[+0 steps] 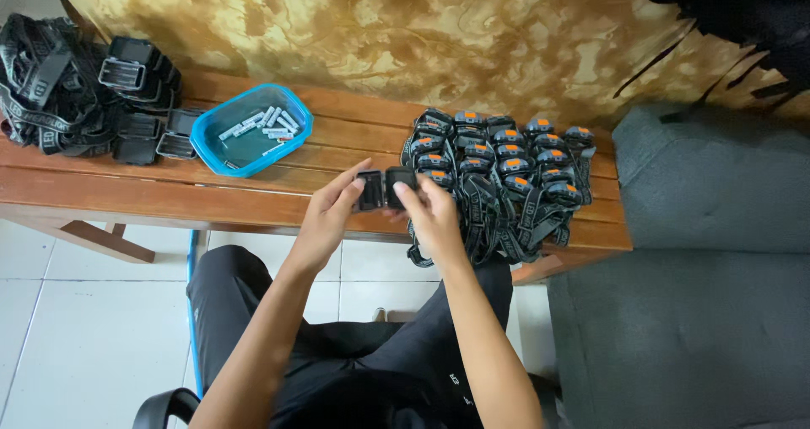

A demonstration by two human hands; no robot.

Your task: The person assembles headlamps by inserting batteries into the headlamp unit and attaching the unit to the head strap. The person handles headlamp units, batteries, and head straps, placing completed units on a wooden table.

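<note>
Both hands hold a small black headlamp [386,188] just above the front edge of the counter [126,188]. The left hand [325,218] pinches its open cover with its fingers, and the right hand [432,214] pinches the body. It looks open for batteries [261,125] from the blue tray [202,134] near the back edge; reaching them would call for one free hand.

Home turned piecework spot
A slatted wooden bench [253,188] on white floor tiles [67,328], grey sofa [709,226] alongside, batches of headlamps [506,155] and a blue tray of batteries [251,129]
</note>
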